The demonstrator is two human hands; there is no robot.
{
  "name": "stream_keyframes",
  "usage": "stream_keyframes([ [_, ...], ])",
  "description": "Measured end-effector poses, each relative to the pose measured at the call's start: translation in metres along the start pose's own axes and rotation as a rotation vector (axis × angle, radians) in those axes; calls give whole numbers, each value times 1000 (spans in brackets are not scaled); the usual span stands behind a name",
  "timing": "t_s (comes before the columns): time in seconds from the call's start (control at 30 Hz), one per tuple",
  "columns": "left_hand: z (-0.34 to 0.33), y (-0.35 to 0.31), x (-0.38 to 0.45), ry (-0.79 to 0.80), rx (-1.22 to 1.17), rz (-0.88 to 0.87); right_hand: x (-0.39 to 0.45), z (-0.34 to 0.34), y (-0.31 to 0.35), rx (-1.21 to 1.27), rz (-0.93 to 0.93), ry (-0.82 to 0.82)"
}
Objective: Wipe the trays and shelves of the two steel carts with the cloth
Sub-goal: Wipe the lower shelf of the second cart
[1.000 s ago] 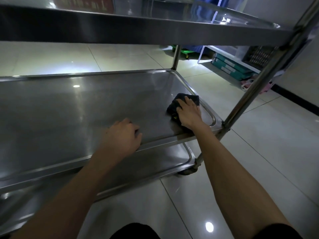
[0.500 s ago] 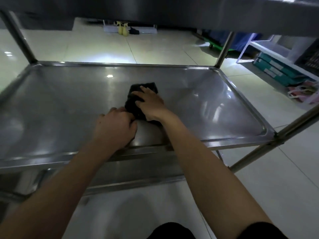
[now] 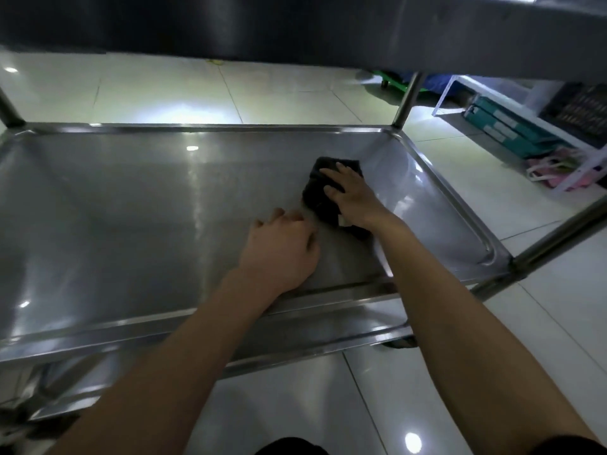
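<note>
Black cloth lies under flat right hand; left hand rests loosely curled, empty.

Both forearms are bare from wrist to past the elbow, with no watch, ring or glove on the left hand or the right hand. A dark short sleeve edges the right upper arm. Dark clothing shows at the bottom.
</note>
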State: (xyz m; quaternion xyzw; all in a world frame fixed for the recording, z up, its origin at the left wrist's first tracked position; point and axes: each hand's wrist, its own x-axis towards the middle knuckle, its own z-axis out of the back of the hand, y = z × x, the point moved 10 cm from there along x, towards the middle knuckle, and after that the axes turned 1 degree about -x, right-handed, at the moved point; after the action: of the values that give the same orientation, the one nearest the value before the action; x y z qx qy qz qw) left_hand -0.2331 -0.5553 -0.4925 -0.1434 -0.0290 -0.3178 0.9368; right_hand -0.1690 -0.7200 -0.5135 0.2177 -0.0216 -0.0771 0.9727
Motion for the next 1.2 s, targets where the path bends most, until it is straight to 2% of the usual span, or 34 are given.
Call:
stream_keyframes([
  [0.1,-18,-16,9,103,44,-5,-1,25,-46,-137,-74,-55],
  [0.3,-24,-14,4,55,34,8,-13,75,-133,-123,-340,-229],
  [0.37,-21,-15,7,40,28,6,-14,77,-143,-102,-351,-209],
  [0.7,-17,-20,5,57,-4,-3,-68,63,-132,-135,-328,-193],
  [0.93,-23,-24,-7,171,-16,-41,-148,54,-85,-120,-332,-141],
  [1.2,16,-12,-84,21,-34,-17,-199,42,-33,-226,-280,-162],
])
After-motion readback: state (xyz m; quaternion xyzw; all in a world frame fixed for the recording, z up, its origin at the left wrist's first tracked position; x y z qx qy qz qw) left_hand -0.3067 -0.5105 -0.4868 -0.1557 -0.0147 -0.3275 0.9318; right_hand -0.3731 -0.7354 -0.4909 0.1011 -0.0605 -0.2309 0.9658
